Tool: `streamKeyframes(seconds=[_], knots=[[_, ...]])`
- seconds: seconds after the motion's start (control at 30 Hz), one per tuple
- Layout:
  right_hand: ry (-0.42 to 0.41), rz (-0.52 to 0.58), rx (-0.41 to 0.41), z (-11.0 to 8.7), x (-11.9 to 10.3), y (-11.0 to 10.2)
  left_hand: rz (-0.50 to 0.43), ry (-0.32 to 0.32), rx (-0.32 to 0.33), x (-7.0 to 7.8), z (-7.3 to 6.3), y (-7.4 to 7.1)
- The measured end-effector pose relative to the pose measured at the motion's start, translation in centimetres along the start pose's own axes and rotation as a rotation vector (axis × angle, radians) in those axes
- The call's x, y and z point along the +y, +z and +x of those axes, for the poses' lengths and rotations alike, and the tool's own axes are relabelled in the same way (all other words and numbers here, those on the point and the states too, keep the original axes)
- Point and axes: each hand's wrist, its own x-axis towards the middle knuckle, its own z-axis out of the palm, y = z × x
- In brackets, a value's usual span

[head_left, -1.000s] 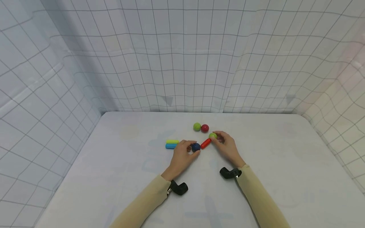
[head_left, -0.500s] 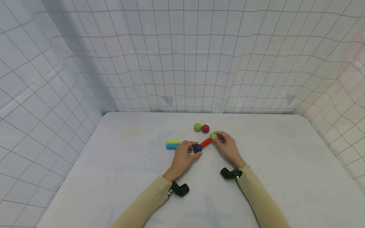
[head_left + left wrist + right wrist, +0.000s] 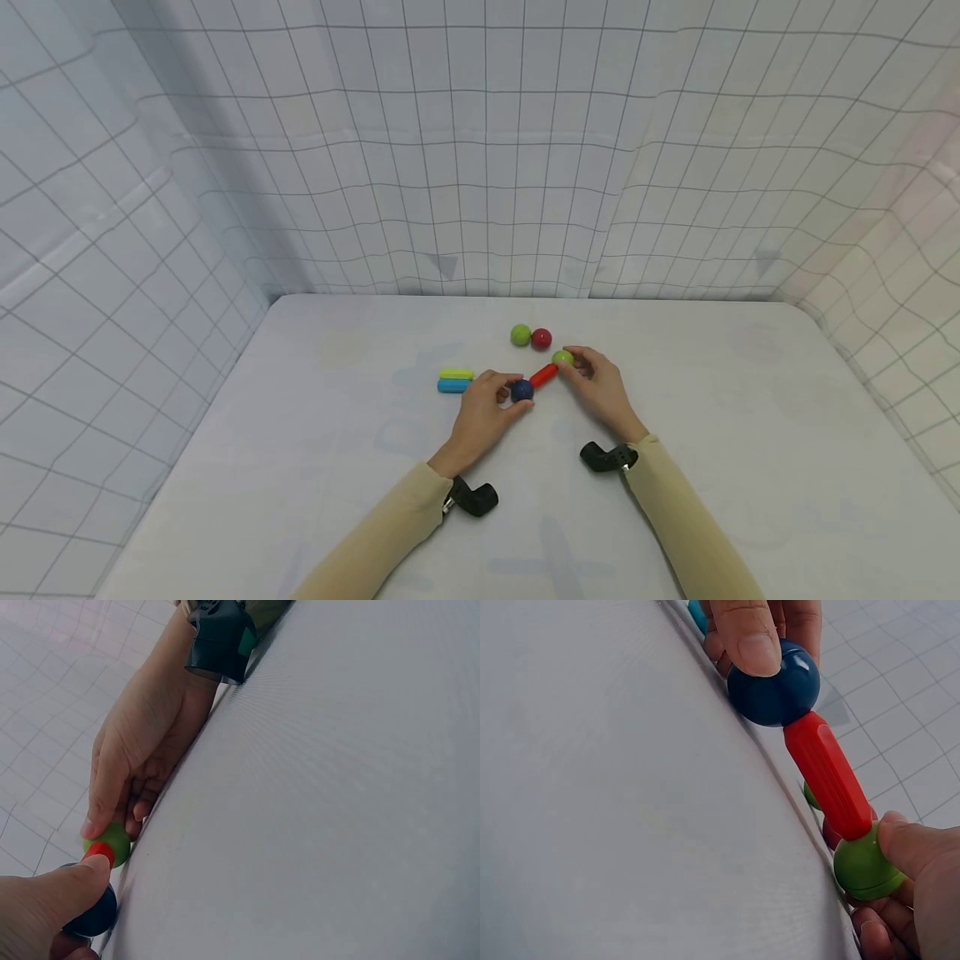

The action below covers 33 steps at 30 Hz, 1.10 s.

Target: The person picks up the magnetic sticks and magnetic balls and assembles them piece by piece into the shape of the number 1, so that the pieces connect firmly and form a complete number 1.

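Note:
My left hand [image 3: 480, 415] pinches a dark blue ball [image 3: 769, 697] between thumb and fingers. My right hand [image 3: 602, 396] grips a green ball [image 3: 864, 864] the same way. Between the two balls runs a ridged red rod [image 3: 829, 776], one end against each, as the right wrist view shows. All three form a slanting line close over the white table, with the green end farther back. Seen from the left wrist, the rod [image 3: 99, 852] is foreshortened behind the left thumb, and the blue ball [image 3: 96, 915] is partly covered by that hand.
Behind the hands, a second green ball [image 3: 521, 335] and a dark red ball [image 3: 541, 338] sit side by side. Left of them lie a yellow-green rod [image 3: 456, 374] and a blue rod [image 3: 453, 387], near the left hand. White gridded sheeting [image 3: 480, 167] encloses the table's back and sides.
The left hand has brought the blue ball slightly to the right, up against the near end of the red rod. The right hand and its green ball have hardly moved.

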Motion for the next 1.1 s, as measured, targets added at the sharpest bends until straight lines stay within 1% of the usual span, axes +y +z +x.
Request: streamKeyframes(seconds=[0.27, 0.5, 0.67, 0.73, 0.83, 0.9, 1.0, 1.1], knots=[[0.016, 0.020, 0.037, 0.0, 0.2, 0.0, 0.007, 0.037, -0.022, -0.1, -0.1, 0.1], [0.039, 0.025, 0.041, -0.1, 0.1, -0.1, 0.017, 0.045, -0.052, 0.0, -0.1, 0.1], [0.038, 0.027, 0.055, -0.4, 0.2, 0.0, 0.031, 0.047, -0.055, -0.1, -0.1, 0.2], [0.046, 0.029, 0.085, -0.6, 0.1, 0.0, 0.033, 0.046, -0.053, -0.2, -0.1, 0.3], [0.084, 0.056, 0.148, -1.1, -0.2, 0.1, 0.030, 0.050, -0.047, -0.2, 0.0, 0.3], [0.112, 0.073, 0.169, -1.6, -0.5, 0.0, 0.032, 0.050, -0.045, -0.1, 0.0, 0.3], [0.143, 0.087, 0.162, -2.4, -0.9, 0.0, 0.039, 0.050, -0.047, -0.1, 0.0, 0.3], [0.141, 0.078, 0.130, -3.5, -1.2, 0.1, 0.052, 0.052, -0.047, -0.1, 0.1, 0.4]])
